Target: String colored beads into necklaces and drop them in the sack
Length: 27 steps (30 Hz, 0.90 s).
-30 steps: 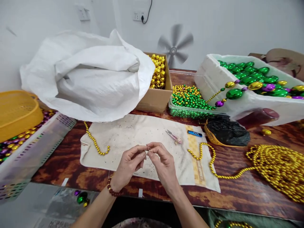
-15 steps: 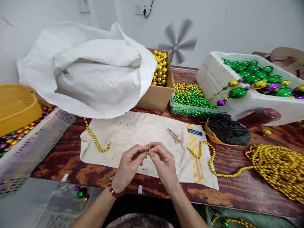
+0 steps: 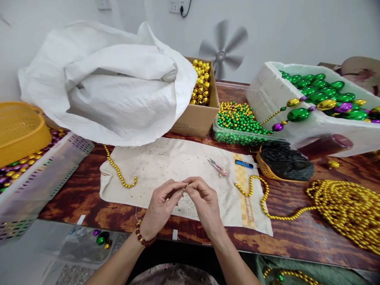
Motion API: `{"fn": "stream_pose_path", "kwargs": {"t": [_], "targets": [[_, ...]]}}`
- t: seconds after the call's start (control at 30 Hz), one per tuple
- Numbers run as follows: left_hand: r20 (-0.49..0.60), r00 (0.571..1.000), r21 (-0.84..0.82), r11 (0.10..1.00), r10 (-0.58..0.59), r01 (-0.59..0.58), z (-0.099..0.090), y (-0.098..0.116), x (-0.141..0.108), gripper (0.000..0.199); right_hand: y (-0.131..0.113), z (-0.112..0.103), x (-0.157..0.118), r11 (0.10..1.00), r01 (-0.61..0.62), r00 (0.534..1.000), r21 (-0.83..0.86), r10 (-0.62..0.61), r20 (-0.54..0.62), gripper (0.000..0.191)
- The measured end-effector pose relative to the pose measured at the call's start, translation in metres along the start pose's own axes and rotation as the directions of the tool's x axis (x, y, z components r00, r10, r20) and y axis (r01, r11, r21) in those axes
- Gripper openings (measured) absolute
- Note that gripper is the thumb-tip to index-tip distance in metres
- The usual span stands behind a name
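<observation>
My left hand (image 3: 165, 204) and my right hand (image 3: 203, 204) meet fingertip to fingertip over the front of a white cloth (image 3: 166, 158). Both are closed in a pinch on what looks like a thin thread; the fingers hide most of it. A fine pale strand of thread (image 3: 136, 213) also shows by my left wrist, above a dark bead bracelet. On the cloth to the left lies a string of gold beads (image 3: 118, 171). To the right are thread snips (image 3: 217, 167), a small blue object (image 3: 244, 164) and the end of another gold bead strand (image 3: 264, 198).
A large white sack (image 3: 118, 99) and a cardboard box (image 3: 194, 118) of gold balls stand behind. Farther right are a clear tub (image 3: 237, 136) of small beads, a foam box (image 3: 264, 91) of green ornaments and a gold bead pile (image 3: 350, 213). A fan (image 3: 220, 56) spins behind.
The whole view has shifted slightly. My fingertips stay pressed together over the cloth, with only a tiny change in the fingers.
</observation>
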<state>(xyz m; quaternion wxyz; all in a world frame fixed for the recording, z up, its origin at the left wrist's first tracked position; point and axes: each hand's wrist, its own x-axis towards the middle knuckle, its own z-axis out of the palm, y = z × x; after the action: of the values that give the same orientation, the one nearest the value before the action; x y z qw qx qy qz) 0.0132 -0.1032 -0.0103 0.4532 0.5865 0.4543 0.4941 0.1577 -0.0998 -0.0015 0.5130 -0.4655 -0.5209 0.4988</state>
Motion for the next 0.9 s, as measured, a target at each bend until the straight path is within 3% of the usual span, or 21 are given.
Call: {"fn": "stream_pose_path", "kwargs": {"t": [0.33, 0.5, 0.67, 0.77, 0.9], "targets": [[0.08, 0.978, 0.22, 0.954, 0.192, -0.205, -0.008, 0.001, 0.004, 0.023, 0.002, -0.002, 0.001, 0.995, -0.059, 0.998, 0.08, 0.057, 0.037, 0.018], [0.25, 0.922, 0.363, 0.854, 0.296, -0.372, -0.02, -0.001, 0.009, 0.03, 0.007, -0.005, 0.005, 0.984, -0.123, 0.99, 0.131, 0.113, 0.08, 0.021], [0.428, 0.854, 0.512, 0.7, 0.295, -0.498, -0.029, 0.001, 0.012, 0.03, 0.012, -0.009, 0.012, 0.964, -0.211, 0.973, 0.159, 0.191, 0.132, 0.024], [0.467, 0.835, 0.572, 0.62, 0.291, -0.537, -0.031, 0.003, 0.012, 0.029, 0.016, -0.014, 0.015, 0.954, -0.243, 0.969, 0.174, 0.232, 0.079, 0.021], [0.476, 0.825, 0.597, 0.578, 0.304, -0.557, -0.028, 0.001, 0.008, 0.029, 0.021, -0.019, 0.016, 0.955, -0.239, 0.969, 0.176, 0.245, -0.014, 0.022]]}}
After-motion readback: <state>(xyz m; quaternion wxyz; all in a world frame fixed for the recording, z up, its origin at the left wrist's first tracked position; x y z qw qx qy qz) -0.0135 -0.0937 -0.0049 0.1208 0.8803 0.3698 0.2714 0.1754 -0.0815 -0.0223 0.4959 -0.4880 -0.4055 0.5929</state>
